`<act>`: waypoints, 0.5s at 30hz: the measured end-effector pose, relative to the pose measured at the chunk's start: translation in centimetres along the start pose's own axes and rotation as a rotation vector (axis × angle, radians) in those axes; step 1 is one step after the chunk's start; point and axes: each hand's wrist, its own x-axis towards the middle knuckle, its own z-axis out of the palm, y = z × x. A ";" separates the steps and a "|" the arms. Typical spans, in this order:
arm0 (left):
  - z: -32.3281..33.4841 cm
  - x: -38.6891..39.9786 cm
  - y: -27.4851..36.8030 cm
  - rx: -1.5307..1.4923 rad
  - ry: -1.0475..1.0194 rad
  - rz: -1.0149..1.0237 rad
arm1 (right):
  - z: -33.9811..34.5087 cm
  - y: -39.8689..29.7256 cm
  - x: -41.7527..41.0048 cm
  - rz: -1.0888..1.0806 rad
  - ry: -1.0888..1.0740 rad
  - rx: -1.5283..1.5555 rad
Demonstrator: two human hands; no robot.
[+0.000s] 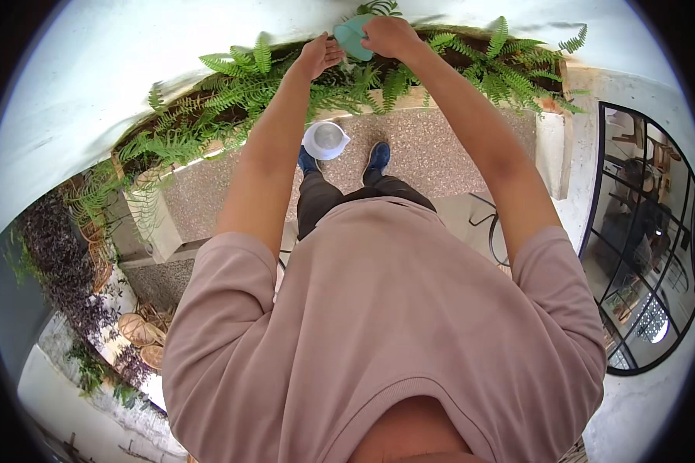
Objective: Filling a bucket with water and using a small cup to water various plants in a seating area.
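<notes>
My right hand [391, 37] grips a pale green plastic dipper [352, 38], tilted over the planter of ferns. What looks like a little water shows just below its rim, though this is small and unclear. Beside the dipper, on its left, my left hand [321, 55] is held with the palm turned toward it and nothing in it. Green fern fronds [347, 87] spread beneath both hands. On the floor by my left shoe stands a white plastic pail [326, 140] with a spout, holding what looks like clear water.
A long raised planter [408, 98] runs along the white wall [150, 58]. My blue shoes [379, 154] stand on a pebbled floor [457, 144]. At the right is a black-framed paned mirror or window [643, 243]. Woven baskets [139, 330] and dark purple foliage [58, 260] are at the left.
</notes>
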 end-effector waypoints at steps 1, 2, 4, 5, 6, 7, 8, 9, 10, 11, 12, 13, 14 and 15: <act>0.5 0.0 -0.1 -0.028 -0.007 0.011 | 0.0 0.2 -0.1 -0.004 -0.002 0.006; 0.9 0.0 -0.1 -0.026 -0.003 0.007 | 0.0 0.6 -0.3 -0.013 0.014 -0.003; 0.9 0.1 -0.3 -0.050 -0.031 0.019 | -0.3 0.6 -0.4 -0.034 0.028 -0.003; 0.7 0.0 -0.6 -0.060 -0.028 0.043 | -0.4 0.4 -0.5 -0.056 0.052 -0.015; 1.0 0.0 -0.7 -0.056 -0.031 0.038 | -0.2 0.7 -0.6 -0.067 0.076 -0.030; 1.2 0.0 -0.8 -0.059 -0.039 0.047 | 0.0 0.9 -0.7 -0.062 0.074 -0.026; 1.2 -0.1 -0.9 -0.062 -0.045 0.055 | 0.3 0.9 -0.7 -0.080 0.100 -0.063; 0.8 -0.2 -1.0 -0.059 -0.038 0.053 | 0.4 0.5 -0.5 -0.104 0.130 -0.096; 0.0 -0.5 -1.0 -0.067 -0.026 0.052 | 0.5 0.0 -0.4 -0.110 0.131 -0.087; -0.8 -0.9 -1.1 -0.076 -0.011 0.053 | 0.7 -0.5 -0.2 -0.143 0.147 -0.080; -1.1 -1.2 -1.1 -0.076 -0.005 0.048 | 1.1 -0.8 -0.1 -0.172 0.160 -0.077; -1.5 -1.7 -1.3 -0.085 0.022 0.051 | 1.5 -1.2 0.0 -0.178 0.157 -0.070; -2.0 -2.3 -1.4 -0.094 0.051 0.055 | 2.0 -1.8 0.2 -0.215 0.199 -0.059; -2.9 -2.8 -1.5 -0.064 0.083 0.075 | 2.4 -2.5 0.6 -0.254 0.247 -0.049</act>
